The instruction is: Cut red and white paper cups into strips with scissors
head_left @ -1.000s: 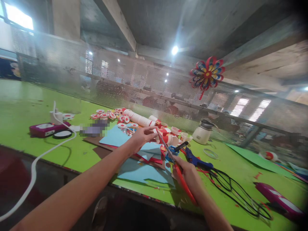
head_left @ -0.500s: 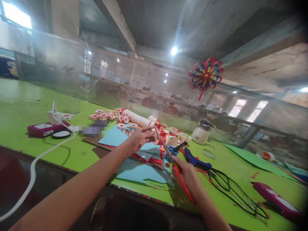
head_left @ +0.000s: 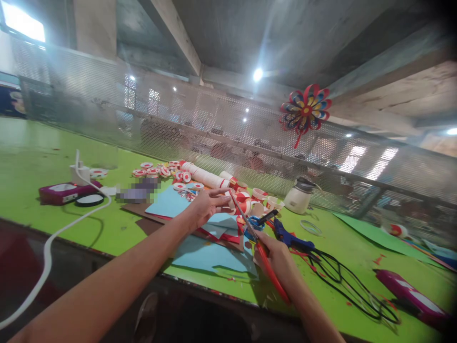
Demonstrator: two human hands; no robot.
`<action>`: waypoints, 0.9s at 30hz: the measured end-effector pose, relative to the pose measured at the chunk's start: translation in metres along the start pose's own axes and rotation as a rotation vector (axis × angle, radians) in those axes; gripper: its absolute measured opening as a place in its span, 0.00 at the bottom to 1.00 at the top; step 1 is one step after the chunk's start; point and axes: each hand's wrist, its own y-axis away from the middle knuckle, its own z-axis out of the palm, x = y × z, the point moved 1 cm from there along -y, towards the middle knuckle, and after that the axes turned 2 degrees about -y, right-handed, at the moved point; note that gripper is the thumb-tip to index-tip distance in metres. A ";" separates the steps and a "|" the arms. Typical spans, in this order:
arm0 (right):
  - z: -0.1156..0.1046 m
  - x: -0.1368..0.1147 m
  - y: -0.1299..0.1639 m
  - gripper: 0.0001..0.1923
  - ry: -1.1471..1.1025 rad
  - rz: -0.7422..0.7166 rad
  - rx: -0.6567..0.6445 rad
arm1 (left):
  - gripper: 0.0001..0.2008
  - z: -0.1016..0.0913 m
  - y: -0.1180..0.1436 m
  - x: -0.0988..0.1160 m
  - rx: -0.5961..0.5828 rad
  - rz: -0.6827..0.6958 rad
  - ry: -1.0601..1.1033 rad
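Note:
My right hand (head_left: 274,255) is closed around the red handles of a pair of scissors (head_left: 246,221), whose blades point up and away to the left. The fingers of my left hand (head_left: 207,206) are drawn together right at the blade tips; whatever they pinch is too small or hidden to make out. Beneath both hands lie light blue paper sheets (head_left: 214,257) over red and brown ones. Just beyond the fingers sit several red and white paper rings (head_left: 259,194). A roll of blue tape (head_left: 253,227) is close to the scissors.
A blue glue gun (head_left: 291,237) trails a black cord. Farther right are a purple device (head_left: 410,293) and green paper (head_left: 378,236). A jug (head_left: 299,196) stands behind. Leftward are a purple power box (head_left: 64,192), a white cable (head_left: 50,247) and a long white roll (head_left: 205,175).
Hardly anything differs. Both hands and the scissors keep almost the same place, and the view has shifted very slightly.

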 end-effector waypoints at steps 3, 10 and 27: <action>-0.001 -0.006 0.001 0.19 0.006 0.000 0.007 | 0.16 0.000 -0.001 -0.001 0.006 -0.002 -0.003; -0.001 -0.005 0.001 0.22 0.015 0.012 0.012 | 0.18 0.000 -0.001 -0.004 0.020 -0.014 0.006; 0.001 -0.001 -0.001 0.24 0.038 -0.011 0.010 | 0.15 -0.001 -0.002 -0.003 0.008 0.004 0.015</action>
